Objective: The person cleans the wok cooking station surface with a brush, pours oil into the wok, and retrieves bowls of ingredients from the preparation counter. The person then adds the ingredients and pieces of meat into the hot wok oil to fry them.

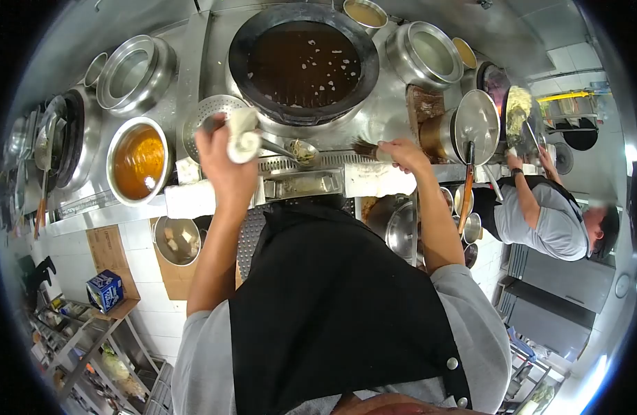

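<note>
My left hand point(225, 155) is closed, slightly blurred, around a rolled white cloth-like object point(244, 136), above a perforated metal strainer point(197, 117). What the white object is made of is unclear. My right hand point(407, 153) grips a short brush point(367, 148) by its pale end, its dark bristles pointing left. Between the hands, a ladle point(303, 152) holds bits of food at the stove's front edge. Beyond them sits a large black wok point(239, 66) containing dark liquid and pale flecks.
Left of me stands a bowl of orange liquid point(140, 162). Lidded pots flank the wok. A strainer with a wooden handle point(468, 183) rests at right, beside a metal pot. Farther right, a co-worker point(540, 218) handles food in another wok. A pot point(178, 242) sits lower left.
</note>
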Demonstrator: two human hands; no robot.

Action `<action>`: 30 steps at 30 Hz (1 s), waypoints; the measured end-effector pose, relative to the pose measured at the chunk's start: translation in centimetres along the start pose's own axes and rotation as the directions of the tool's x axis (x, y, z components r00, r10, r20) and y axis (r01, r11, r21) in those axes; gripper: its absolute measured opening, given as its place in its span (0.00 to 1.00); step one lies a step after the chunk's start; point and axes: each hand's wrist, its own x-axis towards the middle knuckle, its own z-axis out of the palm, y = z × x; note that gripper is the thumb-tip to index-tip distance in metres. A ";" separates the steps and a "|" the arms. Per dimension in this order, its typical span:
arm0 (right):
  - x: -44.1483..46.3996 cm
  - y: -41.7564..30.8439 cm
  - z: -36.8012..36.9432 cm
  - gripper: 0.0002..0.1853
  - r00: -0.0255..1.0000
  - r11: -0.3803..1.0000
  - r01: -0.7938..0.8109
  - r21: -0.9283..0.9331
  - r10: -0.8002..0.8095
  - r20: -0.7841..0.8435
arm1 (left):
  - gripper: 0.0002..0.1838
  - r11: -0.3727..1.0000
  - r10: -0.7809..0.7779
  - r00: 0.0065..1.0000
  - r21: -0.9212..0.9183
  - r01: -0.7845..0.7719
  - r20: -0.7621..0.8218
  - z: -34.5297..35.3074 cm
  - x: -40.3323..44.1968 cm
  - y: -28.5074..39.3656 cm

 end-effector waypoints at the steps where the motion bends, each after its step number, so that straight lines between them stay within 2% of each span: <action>1: 0.4 0.9 -0.1 0.29 0.999 0.999 -0.030 -0.012 0.030 -0.020 | 0.18 0.994 -0.108 0.993 0.006 0.109 -0.036 -0.9 -0.3 -0.6; 2: 0.9 1.6 0.3 0.29 0.997 0.998 -0.061 -0.023 0.060 -0.038 | 0.18 0.946 -0.291 0.956 -0.154 0.284 -0.025 -1.5 -0.8 -2.0; 3: 1.7 2.4 1.3 0.29 0.997 0.998 -0.064 -0.024 0.063 -0.034 | 0.18 0.844 -0.460 0.888 -0.304 0.442 0.014 -2.1 -1.4 -3.4; 4: 2.7 3.1 2.4 0.29 0.998 0.999 -0.036 -0.035 0.034 -0.056 | 0.18 0.794 -0.523 0.853 -0.368 0.483 -0.008 -3.1 -1.4 -3.8; 6: 3.3 2.5 3.4 0.29 0.997 0.999 -0.007 -0.043 0.003 -0.081 | 0.17 0.808 -0.537 0.837 -0.346 0.477 -0.100 -5.2 -1.9 -5.7; 7: 2.9 0.7 4.1 0.27 0.995 0.988 0.095 -0.124 -0.099 -0.024 | 0.17 0.818 -0.531 0.835 -0.346 0.460 -0.145 -6.8 -1.9 -5.6; 9: 1.8 -2.9 5.7 0.27 0.954 0.907 0.299 -0.296 -0.293 0.065 | 0.16 0.776 -0.604 0.778 -0.349 0.526 -0.170 -10.5 -2.0 -5.1; 10: 1.2 -5.0 6.4 0.28 0.916 0.833 0.394 -0.388 -0.390 0.091 | 0.19 0.826 -0.556 0.802 -0.255 0.502 -0.219 -12.1 -1.9 -4.5; 11: -0.3 -7.5 6.8 0.28 0.879 0.788 0.467 -0.402 -0.465 0.109 | 0.18 0.843 -0.523 0.817 -0.292 0.452 -0.244 -13.6 -2.1 -4.4; 12: -1.3 -9.5 7.7 0.28 0.837 0.739 0.532 -0.413 -0.534 0.122 | 0.15 0.875 -0.475 0.835 -0.254 0.413 -0.278 -15.2 -2.2 -4.3; 13: -0.2 -10.5 9.7 0.27 0.801 0.708 0.587 -0.392 -0.578 0.156 | 0.14 0.926 -0.378 0.883 -0.093 0.367 -0.280 -17.0 -2.5 -4.6; 14: 1.3 -11.2 11.3 0.26 0.772 0.682 0.625 -0.379 -0.611 0.174 | 0.12 0.903 -0.412 0.854 -0.020 0.428 -0.318 -18.4 -2.7 -4.5; 15: 1.9 -12.7 12.3 0.23 0.794 0.683 0.607 -0.407 -0.551 0.258 | 0.13 0.915 -0.373 0.855 0.013 0.404 -0.361 -19.5 -3.3 -5.2; 16: 2.7 -13.8 13.7 0.20 0.790 0.615 0.607 -0.504 -0.538 0.295 | 0.16 0.925 -0.379 0.873 -0.096 0.368 -0.307 -21.2 -4.5 -6.9; 17: 3.6 -13.1 15.6 0.16 0.759 0.640 0.632 -0.438 -0.624 0.183 | 0.18 0.964 -0.265 0.912 -0.062 0.259 -0.313 -22.4 -5.4 -8.6; 18: 3.9 -12.9 16.1 0.16 0.783 0.669 0.610 -0.424 -0.592 0.192 | 0.19 0.955 -0.284 0.912 0.002 0.298 -0.296 -23.8 -5.8 -9.3; 19: 4.3 -12.3 15.4 0.16 0.788 0.676 0.603 -0.424 -0.587 0.186 | 0.16 0.951 -0.236 0.917 0.116 0.286 -0.321 -23.6 -5.3 -7.4; 21: 5.5 -10.8 13.3 0.18 0.885 0.718 0.460 -0.522 -0.418 0.205 | 0.17 0.886 -0.462 0.788 -0.183 0.425 -0.407 -23.4 -5.3 -6.1; 23: 6.7 -7.0 8.1 0.21 0.941 0.703 0.338 -0.626 -0.272 0.202 | 0.19 0.876 -0.483 0.774 -0.201 0.440 -0.410 -22.9 -5.3 -5.5; 24: 9.1 -3.3 5.8 0.23 0.940 0.628 0.341 -0.699 -0.244 0.239 | 0.22 0.869 -0.494 0.762 -0.223 0.441 -0.419 -22.7 -5.3 -5.4; 25: 8.0 -2.0 2.5 0.22 0.965 0.578 0.262 -0.773 -0.172 0.198 | 0.22 0.867 -0.497 0.757 -0.214 0.450 -0.424 -22.6 -5.3 -5.5; 26: 10.7 2.9 -0.2 0.21 0.990 0.731 0.094 -0.676 0.000 0.138 | 0.23 0.852 -0.520 0.751 -0.307 0.424 -0.406 -22.4 -5.4 -5.9; 27: 10.0 4.7 -3.2 0.23 0.993 0.714 0.088 -0.694 -0.010 0.116 | 0.23 0.829 -0.539 0.749 -0.401 0.390 -0.386 -22.3 -5.5 -6.3; 28: 9.5 5.7 -5.8 0.22 0.992 0.671 0.043 -0.740 0.059 0.111 | 0.28 0.817 -0.529 0.772 -0.457 0.351 -0.353 -22.2 -5.5 -6.5; 29: 9.1 6.7 -7.9 0.22 0.987 0.625 -0.003 -0.781 0.127 0.098 | 0.28 0.818 -0.527 0.772 -0.458 0.347 -0.357 -21.5 -5.3 -5.9; 30: 9.3 8.2 -9.1 0.22 0.987 0.626 -0.006 -0.780 0.127 0.094 | 0.28 0.801 -0.543 0.765 -0.485 0.350 -0.345 -20.5 -4.9 -4.8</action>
